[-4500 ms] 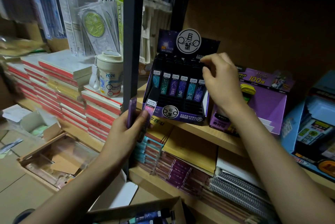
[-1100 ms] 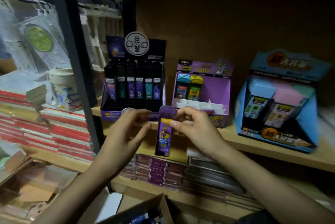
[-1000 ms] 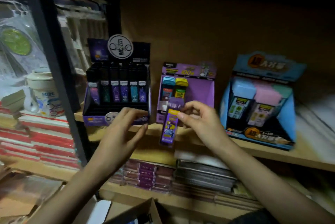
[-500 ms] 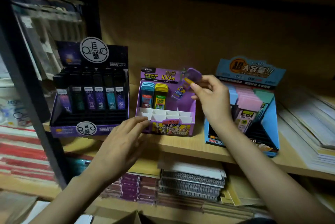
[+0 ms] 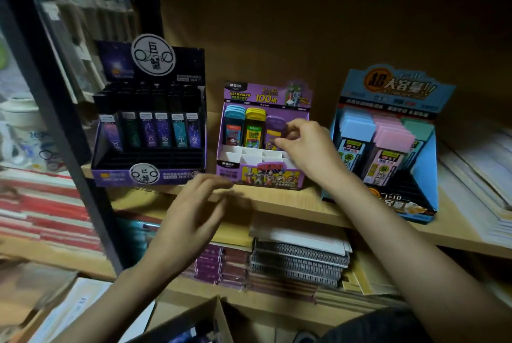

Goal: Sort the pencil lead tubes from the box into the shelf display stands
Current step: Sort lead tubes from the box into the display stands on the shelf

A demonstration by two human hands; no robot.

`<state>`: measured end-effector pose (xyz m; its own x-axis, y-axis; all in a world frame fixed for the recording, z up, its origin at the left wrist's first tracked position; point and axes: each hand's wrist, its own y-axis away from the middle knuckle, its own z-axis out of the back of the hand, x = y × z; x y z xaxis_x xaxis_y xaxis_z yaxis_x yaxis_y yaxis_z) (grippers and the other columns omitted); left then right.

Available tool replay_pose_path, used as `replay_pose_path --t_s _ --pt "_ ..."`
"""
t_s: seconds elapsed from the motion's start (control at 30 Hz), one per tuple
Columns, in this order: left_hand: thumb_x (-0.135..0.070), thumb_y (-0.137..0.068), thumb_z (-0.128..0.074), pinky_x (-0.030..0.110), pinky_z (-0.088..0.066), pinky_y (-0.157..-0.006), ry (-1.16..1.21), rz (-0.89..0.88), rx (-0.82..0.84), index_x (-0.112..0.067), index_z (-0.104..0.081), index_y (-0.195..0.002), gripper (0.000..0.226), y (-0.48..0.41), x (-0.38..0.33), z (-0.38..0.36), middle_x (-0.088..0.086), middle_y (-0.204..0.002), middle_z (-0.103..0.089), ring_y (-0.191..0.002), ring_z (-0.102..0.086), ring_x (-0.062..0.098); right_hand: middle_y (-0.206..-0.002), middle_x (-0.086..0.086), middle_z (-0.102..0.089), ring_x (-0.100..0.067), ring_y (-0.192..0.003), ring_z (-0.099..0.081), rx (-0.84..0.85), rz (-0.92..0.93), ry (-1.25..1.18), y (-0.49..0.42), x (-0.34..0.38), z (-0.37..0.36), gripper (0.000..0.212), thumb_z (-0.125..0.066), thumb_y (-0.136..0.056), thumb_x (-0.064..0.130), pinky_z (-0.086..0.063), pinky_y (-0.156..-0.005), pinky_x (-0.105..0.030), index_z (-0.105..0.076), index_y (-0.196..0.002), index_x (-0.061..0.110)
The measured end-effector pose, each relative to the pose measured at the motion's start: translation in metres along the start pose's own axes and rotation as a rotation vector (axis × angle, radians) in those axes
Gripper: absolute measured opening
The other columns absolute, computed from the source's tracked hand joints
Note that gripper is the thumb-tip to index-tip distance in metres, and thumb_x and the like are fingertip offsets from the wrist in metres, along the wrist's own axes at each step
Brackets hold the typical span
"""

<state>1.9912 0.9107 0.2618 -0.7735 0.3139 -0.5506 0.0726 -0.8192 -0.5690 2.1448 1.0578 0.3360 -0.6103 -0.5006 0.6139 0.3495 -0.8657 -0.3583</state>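
- The right hand [image 5: 310, 148] pinched the purple lead tube [image 5: 273, 127] near its cap, thumb underneath and fingertips [image 5: 296, 124] on top. The tube lay directly left of those fingertips, touching them.
- Its long axis ran roughly upright, tilted back a little like its neighbours, with the lower end down in the back row of the purple display stand [image 5: 260, 176] (how deep it sat I could not tell, since the thumb hid part of the label).
- Further left of the fingers, the yellow tubes [image 5: 254, 127] stood just beside the purple one, and the blue tubes [image 5: 234, 126] beyond them, so there was no slack on that side.
- Below the fingers, the white dividers [image 5: 249, 152] showed open cells. The column to the right was hidden behind the hand.
- The left hand [image 5: 194, 212] hovered lower and to the left, just in front of the shelf board [image 5: 299, 204]. Its fingers were loosely spread and held nothing, so the right hand was plainly the nearer one.
- Seating probably called for a push down along the tube's axis, then a withdrawal upward and back, away from the yellow caps.
- The box [image 5: 199, 323] sat well below both hands.
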Motion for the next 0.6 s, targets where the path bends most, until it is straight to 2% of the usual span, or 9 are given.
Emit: replay_pose_path --t_s 0.1,0.17,0.2,0.27,0.37,0.47,0.6 --pt "-0.018 -0.09 -0.058 0.007 -0.04 -0.082 -0.015 0.045 0.116 -0.032 -0.055 -0.109 0.024 0.025 0.01 0.005 -0.021 -0.108 -0.053 -0.102 -0.05 -0.008 -0.122 -0.006 -0.056 -0.019 -0.11 -0.053 -0.063 0.16 0.13 0.022 0.006 0.008 0.042 -0.062 -0.089 0.019 -0.036 -0.087 -0.022 -0.05 -0.129 0.011" --pt "-0.027 -0.092 -0.055 0.01 -0.042 -0.083 -0.058 0.147 0.261 -0.036 -0.054 -0.108 0.019 0.043 0.025 0.007 -0.024 -0.107 -0.053 -0.101 -0.051 -0.009 -0.126 -0.006 -0.053 -0.021 -0.117 -0.049 -0.067 0.325 0.142 0.043 0.016 0.008 0.043 -0.061 -0.088 0.016 -0.034 -0.093 -0.022 -0.049 -0.129 0.011" --pt "-0.028 -0.092 -0.055 0.011 -0.042 -0.083 -0.079 0.206 0.34 -0.034 -0.056 -0.108 0.017 0.054 0.033 0.006 -0.021 -0.107 -0.055 -0.1 -0.052 -0.007 -0.125 -0.008 -0.055 -0.022 -0.116 -0.05 -0.014 0.389 0.13 0.054 0.022 0.004 0.04 -0.061 -0.088 0.014 -0.034 -0.093 -0.023 -0.051 -0.126 0.01" --pt "-0.021 -0.092 -0.057 0.008 -0.04 -0.076 -0.103 0.321 0.461 -0.023 -0.061 -0.106 0.015 0.078 0.054 0.005 -0.012 -0.103 -0.061 -0.096 -0.058 0.002 -0.119 -0.009 -0.06 -0.023 -0.112 -0.053 0.185 0.463 0.1 0.073 0.028 -0.014 0.033 -0.062 -0.087 0.014 -0.034 -0.091 -0.025 -0.057 -0.118 0.008" --pt "-0.01 -0.089 -0.058 0.014 -0.041 -0.07 -0.119 0.493 0.537 -0.011 -0.065 -0.102 0.015 0.12 0.084 0.004 -0.002 -0.096 -0.065 -0.09 -0.062 0.015 -0.112 -0.009 -0.065 -0.023 -0.105 -0.059 0.558 0.47 0.14 0.108 0.02 -0.062 0.024 -0.06 -0.089 0.02 -0.042 -0.087 -0.031 -0.06 -0.11 0.01" --pt "-0.004 -0.089 -0.057 0.015 -0.036 -0.069 -0.101 0.689 0.499 -0.004 -0.066 -0.103 0.017 0.172 0.111 -0.002 0.006 -0.096 -0.065 -0.089 -0.06 0.018 -0.104 -0.012 -0.066 -0.026 -0.096 -0.06 0.883 0.383 0.232 0.15 -0.009 -0.122 0.02 -0.056 -0.09 0.019 -0.042 -0.073 -0.029 -0.061 -0.107 0.009" --pt "-0.004 -0.09 -0.058 0.027 -0.041 -0.079 -0.06 0.96 0.545 0.001 -0.065 -0.106 0.018 0.262 0.136 -0.029 0.016 -0.105 -0.067 -0.098 -0.062 0.025 -0.101 -0.015 -0.062 -0.029 -0.092 -0.057 1.198 0.189 0.277 0.205 -0.061 -0.201 0.016 -0.053 -0.091 0.013 -0.04 -0.072 -0.031 -0.06 -0.103 0.005"
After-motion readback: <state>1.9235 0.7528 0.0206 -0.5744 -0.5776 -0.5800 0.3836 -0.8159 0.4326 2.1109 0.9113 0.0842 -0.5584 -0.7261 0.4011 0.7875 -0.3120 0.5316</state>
